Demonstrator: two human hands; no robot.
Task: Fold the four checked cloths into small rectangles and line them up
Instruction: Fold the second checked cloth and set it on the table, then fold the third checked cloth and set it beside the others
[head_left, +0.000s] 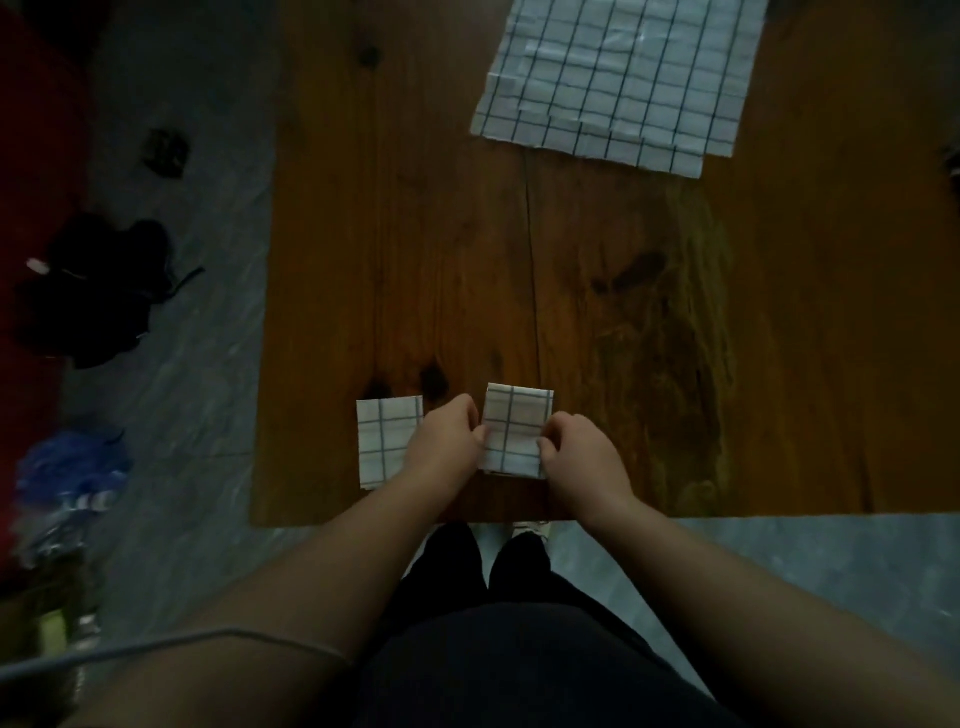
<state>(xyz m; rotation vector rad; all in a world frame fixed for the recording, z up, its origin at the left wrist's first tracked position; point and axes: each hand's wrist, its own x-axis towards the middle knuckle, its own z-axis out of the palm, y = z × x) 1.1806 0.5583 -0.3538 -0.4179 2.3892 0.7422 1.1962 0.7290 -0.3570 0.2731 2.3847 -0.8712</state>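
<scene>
— Grip on both sides: the left hand (447, 441) and right hand (582, 457) each pinch a side edge of the second folded cloth (514, 431) with curled fingers. The cloth lies on the bench (649, 312) between them.

— What might spoil it?

— I'd say the thick little fold could spring open once the grip lets go. A push to the left of the grip could nudge the first folded cloth (387, 441), just beside the left hand, and skew the row. The bench edge is close behind the grip, so a pull back may drag the cloth off.

— Anything in the way?

— Only the left forearm, which lies over the first cloth's near corner. Well ahead and to the right of the grip lie the unfolded checked cloths (618, 78), overlapped. Off the bench to the left, a dark bundle (98, 291) sits on the floor.
</scene>
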